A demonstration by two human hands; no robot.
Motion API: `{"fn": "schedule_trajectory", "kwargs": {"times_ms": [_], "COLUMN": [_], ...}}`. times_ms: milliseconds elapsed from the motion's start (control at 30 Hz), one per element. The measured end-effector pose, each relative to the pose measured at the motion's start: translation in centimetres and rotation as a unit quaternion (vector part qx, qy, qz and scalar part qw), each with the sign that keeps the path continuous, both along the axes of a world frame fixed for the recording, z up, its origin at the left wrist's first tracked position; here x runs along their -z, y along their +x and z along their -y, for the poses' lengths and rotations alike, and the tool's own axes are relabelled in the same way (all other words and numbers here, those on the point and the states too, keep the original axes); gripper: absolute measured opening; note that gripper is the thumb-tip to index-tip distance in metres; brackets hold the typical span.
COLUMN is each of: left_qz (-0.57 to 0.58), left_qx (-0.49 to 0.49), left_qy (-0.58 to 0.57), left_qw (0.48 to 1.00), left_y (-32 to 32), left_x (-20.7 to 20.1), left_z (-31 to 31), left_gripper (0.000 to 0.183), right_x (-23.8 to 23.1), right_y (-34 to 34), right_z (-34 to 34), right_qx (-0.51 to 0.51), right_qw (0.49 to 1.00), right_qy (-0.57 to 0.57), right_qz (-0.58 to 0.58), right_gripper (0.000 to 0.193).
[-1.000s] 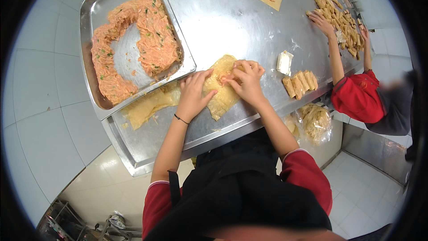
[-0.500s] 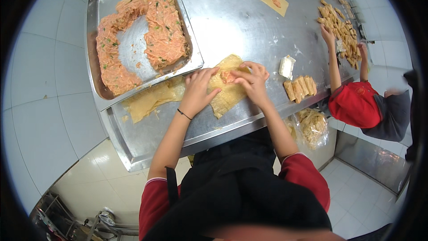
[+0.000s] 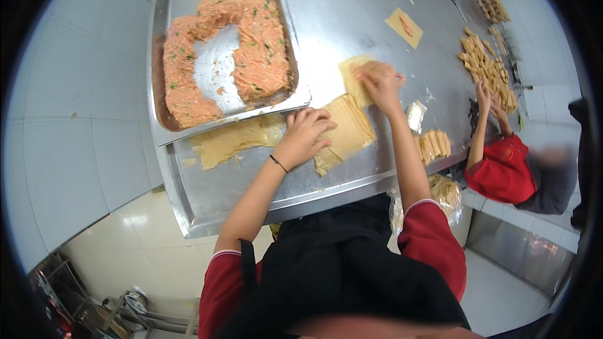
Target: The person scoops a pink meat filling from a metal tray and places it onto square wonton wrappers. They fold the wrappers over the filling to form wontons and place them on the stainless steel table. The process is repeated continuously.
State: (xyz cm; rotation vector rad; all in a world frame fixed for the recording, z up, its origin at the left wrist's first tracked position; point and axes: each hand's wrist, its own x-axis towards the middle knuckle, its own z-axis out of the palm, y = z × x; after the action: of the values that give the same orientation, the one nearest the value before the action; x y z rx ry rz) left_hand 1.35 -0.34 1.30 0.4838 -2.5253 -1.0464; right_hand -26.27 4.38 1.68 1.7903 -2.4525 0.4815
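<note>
My left hand [image 3: 306, 135] lies over the left edge of a stack of thin yellow wrapper sheets [image 3: 347, 129], its fingers spread. Just beyond the stack, my right hand [image 3: 381, 85] is over a single yellow wrapper sheet [image 3: 353, 76]. Motion smears the right fingers, so their grip is unclear, and they hide part of that sheet. A loose pile of wrapper sheets [image 3: 235, 140] is to the left of my left hand, along the tray's near edge. The metal tray [image 3: 303, 95] behind it holds orange-pink minced filling [image 3: 260, 47] with green bits.
Short finished rolls [image 3: 433, 145] and a white packet [image 3: 415, 116] lie right of my right hand. Farther off is a filled sheet [image 3: 405, 27]. A co-worker in a red sleeve [image 3: 497, 166] handles a heap of rolls [image 3: 487, 66]. A black-handled utensil [image 3: 453, 1] lies near the far right.
My right hand has moved forward and right, off the stack, along with a wrapper sheet. My left hand stays by the stack. The view has shifted, and the co-worker's hands have come together.
</note>
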Motion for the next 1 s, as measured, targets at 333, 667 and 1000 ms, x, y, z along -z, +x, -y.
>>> {"fn": "schedule_trajectory", "kwargs": {"times_ms": [333, 667, 1000], "left_qz": [-0.004, 0.0, -0.011], "left_qx": [-0.002, -0.009, -0.003], "left_qy": [0.02, 0.004, -0.019], "left_qw": [1.0, 1.0, 1.0], "left_y": [0.1, 0.1, -0.2], "left_x": [0.3, 0.1, -0.4], "left_z": [0.0, -0.1, -0.2], "left_gripper": [0.039, 0.041, 0.039], "right_x": [-5.6, -5.8, -0.2], "right_y": [8.0, 10.6, -4.4], "right_z": [13.1, 14.4, 3.5], "right_qx": [-0.104, -0.146, 0.214], "right_qw": [0.932, 0.948, 0.976], "right_qy": [-0.293, -0.213, 0.004], "right_qz": [0.187, 0.186, -0.044], "right_gripper": [0.024, 0.026, 0.01]}}
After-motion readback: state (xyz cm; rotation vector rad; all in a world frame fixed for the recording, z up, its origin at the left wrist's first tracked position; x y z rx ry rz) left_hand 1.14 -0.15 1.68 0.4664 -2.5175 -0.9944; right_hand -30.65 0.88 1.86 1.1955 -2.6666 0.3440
